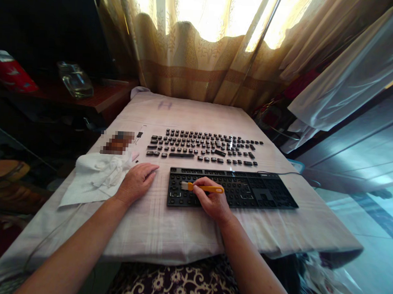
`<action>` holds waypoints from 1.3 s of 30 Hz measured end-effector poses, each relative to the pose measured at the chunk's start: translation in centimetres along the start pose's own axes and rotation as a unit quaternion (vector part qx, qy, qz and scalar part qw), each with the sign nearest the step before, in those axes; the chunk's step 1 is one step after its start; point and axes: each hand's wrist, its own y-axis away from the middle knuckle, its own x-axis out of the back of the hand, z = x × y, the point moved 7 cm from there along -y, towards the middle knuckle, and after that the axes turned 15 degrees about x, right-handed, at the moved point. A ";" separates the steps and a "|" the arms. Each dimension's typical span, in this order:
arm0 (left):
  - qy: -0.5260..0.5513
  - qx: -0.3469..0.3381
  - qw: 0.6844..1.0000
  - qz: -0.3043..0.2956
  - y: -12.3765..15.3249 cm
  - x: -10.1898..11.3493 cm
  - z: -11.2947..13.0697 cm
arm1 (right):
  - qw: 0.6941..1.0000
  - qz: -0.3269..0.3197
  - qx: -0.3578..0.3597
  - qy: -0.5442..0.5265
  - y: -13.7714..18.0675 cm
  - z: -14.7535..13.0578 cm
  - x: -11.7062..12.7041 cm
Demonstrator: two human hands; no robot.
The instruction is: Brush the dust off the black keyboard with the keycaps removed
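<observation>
My right hand [211,199] grips the yellow handle of a small brush [210,189]. Its pale bristles point left and sit over the left part of a black keyboard [281,193] whose keycaps are off. On the cloth to the left of the keyboard rests my left hand [137,182], holding nothing, its fingers stretched toward the keyboard and the thumb a little apart. Loose black keycaps [182,155] lie in rows beyond the keyboard. White crumpled tissue [98,177] is spread just left of my left hand.
A pale tablecloth [139,231] covers the table. A small black-and-white item [140,134] and a blurred-out brown thing [119,143] lie at the left. A glass jar [75,80] and red container [14,72] stand on a side cabinet. The keyboard's cable [285,173] runs off right.
</observation>
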 end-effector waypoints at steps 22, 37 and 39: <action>0.000 -0.004 1.000 0.002 0.0 0.2 0.4 | 1.000 0.002 -0.016 0.002 0.1 0.2 0.0; -0.005 0.001 1.000 -0.001 0.0 0.2 0.4 | 0.994 0.037 -0.047 -0.086 0.2 0.7 0.1; -0.005 0.002 1.000 -0.001 0.0 0.1 0.3 | 0.995 0.049 -0.047 -0.075 0.2 0.7 0.4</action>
